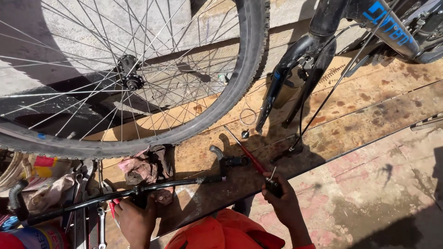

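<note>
Gripping hands: both busy on a black metal bicycle handlebar [115, 196] lying across the worn wooden floor planks [369, 106].
Left hand: the left hand [134, 220] is clenched around the bar near its middle, beside a crumpled pink rag [145, 170].
Right hand: the right hand [284, 200] grasps a small black tool handle [273, 185] between the fingers, and a thin red-shafted rod [244, 150] runs up and away from it across the planks.
Handlebar: it stretches from the lower left, where a black rubber grip [16, 200] curls, to a black brake lever [220, 159] on its right end, just beside the red rod.
Wheel: a spoked bicycle wheel with a knobby black tyre [240, 83] stands above the bar, its black hub [131, 82] in shadow.
Fork: a black bicycle fork with blue markings [288, 74] comes down at upper right, with a thin black cable [341, 76] trailing to the planks.
Small bits: a thin wire ring [248, 116] lies between tyre and fork.
Clutter: steel spanners [101, 221] lie at lower left.
Clothing: orange cloth [221, 233] shows at the bottom edge.
</note>
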